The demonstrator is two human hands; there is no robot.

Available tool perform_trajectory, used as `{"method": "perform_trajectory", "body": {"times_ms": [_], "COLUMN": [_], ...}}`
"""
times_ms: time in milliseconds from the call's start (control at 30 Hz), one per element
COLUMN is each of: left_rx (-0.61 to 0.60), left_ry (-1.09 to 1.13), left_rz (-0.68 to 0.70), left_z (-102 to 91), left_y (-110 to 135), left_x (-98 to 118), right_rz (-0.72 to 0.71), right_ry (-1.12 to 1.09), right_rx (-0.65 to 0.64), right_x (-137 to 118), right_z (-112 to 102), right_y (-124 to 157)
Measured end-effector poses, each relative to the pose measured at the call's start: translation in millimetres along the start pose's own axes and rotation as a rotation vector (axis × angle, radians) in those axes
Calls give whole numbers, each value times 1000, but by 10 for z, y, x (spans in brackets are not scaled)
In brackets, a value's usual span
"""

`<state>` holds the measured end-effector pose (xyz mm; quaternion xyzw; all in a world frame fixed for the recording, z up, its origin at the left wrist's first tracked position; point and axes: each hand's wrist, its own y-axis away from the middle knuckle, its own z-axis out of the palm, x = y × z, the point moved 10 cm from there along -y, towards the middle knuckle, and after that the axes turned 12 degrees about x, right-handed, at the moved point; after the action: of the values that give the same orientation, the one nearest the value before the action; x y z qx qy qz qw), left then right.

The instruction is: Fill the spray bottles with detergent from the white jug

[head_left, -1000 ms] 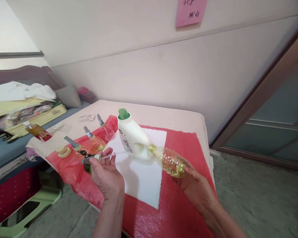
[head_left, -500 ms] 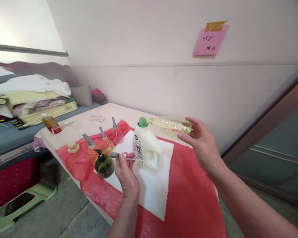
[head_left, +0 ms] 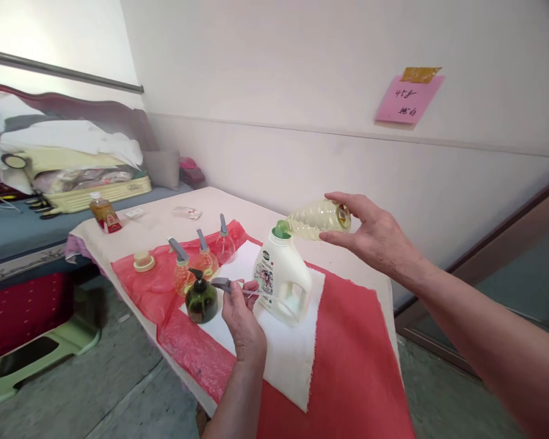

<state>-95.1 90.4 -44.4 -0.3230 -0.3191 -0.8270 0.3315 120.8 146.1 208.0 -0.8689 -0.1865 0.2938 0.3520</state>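
Note:
In front of me a white detergent jug (head_left: 278, 274) stands upright on a white cloth, a green funnel (head_left: 282, 229) in its mouth. My right hand (head_left: 370, 231) grips the base of a ribbed clear plastic bottle (head_left: 313, 219), tilted with its neck at the funnel. My left hand (head_left: 243, 314), closed, holds a grey pump head (head_left: 222, 284) whose thin clear tube extends in front of the jug. Just left of that hand is a dark green pump bottle (head_left: 201, 302). Several clear bottles with grey pump tops, one an orange-tinted bottle (head_left: 205, 262), stand behind it.
A red cloth (head_left: 357, 341) and the white cloth (head_left: 293, 372) cover much of the table. A cream lid (head_left: 143, 261) lies at the left, and an amber bottle (head_left: 104, 213) stands at the far left corner. A green stool (head_left: 50, 360) is on the floor.
My right hand has brought the clear bottle left, its neck now at the funnel in the jug. The left hand still holds the pump head. The view has shifted slightly.

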Motion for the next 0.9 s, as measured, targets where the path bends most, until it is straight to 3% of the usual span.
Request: {"method": "perform_trajectory", "body": {"times_ms": [167, 433, 600, 767, 900], "left_rx": [5, -7, -22, -39, -47], "left_ry": [12, 12, 8, -10, -28], "left_rz": [-29, -49, -51, -51, -42], "left_z": [-14, 4, 11, 23, 24], "left_y": [-16, -9, -10, -6, 0], "left_x": [10, 12, 6, -19, -38], "right_rz": [15, 149, 202, 248, 383], "right_ry": [71, -87, -112, -182, -245], "right_rx": [-85, -113, -83, 12, 137], "right_x": [-96, -224, -101, 104, 469], "right_z": [123, 384, 474, 323, 106], "right_y": [-244, -620, -693, -510, 28]}}
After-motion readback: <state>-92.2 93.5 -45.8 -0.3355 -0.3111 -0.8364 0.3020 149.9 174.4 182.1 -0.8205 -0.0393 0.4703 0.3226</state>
